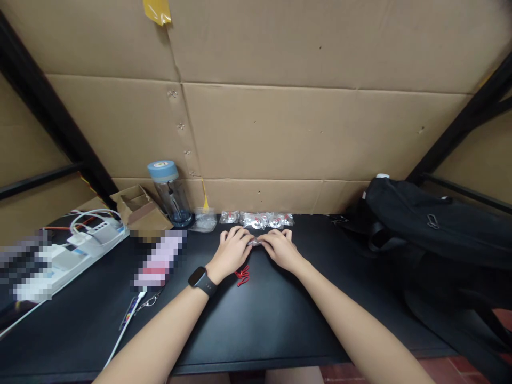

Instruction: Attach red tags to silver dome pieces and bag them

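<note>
My left hand [235, 248], with a black watch [202, 280] on its wrist, and my right hand [280, 248] meet over the middle of the black table. Between their fingertips they pinch a small clear plastic packet [255, 242]; its contents are mostly covered by the fingers. Just below the left hand lies a red cord [242, 274], loosely looped on the table. Behind the hands, against the cardboard, several clear packets [255, 220] with round silvery pieces and red bits lie in a row.
To the left stand a blue-lidded bottle [170, 194], an open cardboard box [140, 208] and a white power strip [96, 240] with cables. A blurred-out phone-like object [162, 258] lies nearer. A black backpack [432, 229] fills the right side. Cardboard [280, 133] walls the back.
</note>
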`<move>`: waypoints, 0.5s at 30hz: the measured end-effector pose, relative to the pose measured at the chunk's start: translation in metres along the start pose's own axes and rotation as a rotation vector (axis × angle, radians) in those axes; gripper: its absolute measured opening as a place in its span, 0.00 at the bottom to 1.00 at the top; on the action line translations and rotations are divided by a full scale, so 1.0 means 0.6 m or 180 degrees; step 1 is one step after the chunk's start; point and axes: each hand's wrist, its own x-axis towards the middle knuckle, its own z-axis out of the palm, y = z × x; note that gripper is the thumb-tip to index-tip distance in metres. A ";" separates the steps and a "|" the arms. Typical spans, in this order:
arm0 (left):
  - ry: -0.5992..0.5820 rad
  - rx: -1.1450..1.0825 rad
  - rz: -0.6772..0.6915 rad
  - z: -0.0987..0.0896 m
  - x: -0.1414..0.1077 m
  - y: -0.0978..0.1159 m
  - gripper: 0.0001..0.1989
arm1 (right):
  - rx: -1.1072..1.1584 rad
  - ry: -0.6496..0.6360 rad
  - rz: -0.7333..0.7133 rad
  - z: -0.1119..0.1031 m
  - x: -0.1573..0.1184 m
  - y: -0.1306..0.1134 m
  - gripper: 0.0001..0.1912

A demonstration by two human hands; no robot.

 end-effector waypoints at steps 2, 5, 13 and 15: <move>-0.0001 -0.0176 -0.0092 0.000 0.003 -0.003 0.13 | 0.0057 0.0043 0.0126 0.002 0.002 0.002 0.13; 0.0041 -0.0395 -0.0251 -0.002 0.007 -0.008 0.12 | 0.0178 0.0041 0.0258 0.002 0.001 0.005 0.13; 0.0223 -0.0110 -0.0845 -0.032 0.038 -0.069 0.14 | 0.0257 0.0361 0.0310 -0.033 -0.009 0.034 0.17; 0.0294 0.0191 -0.1007 -0.037 0.060 -0.090 0.15 | 0.0181 0.0360 0.0470 -0.047 -0.012 0.049 0.16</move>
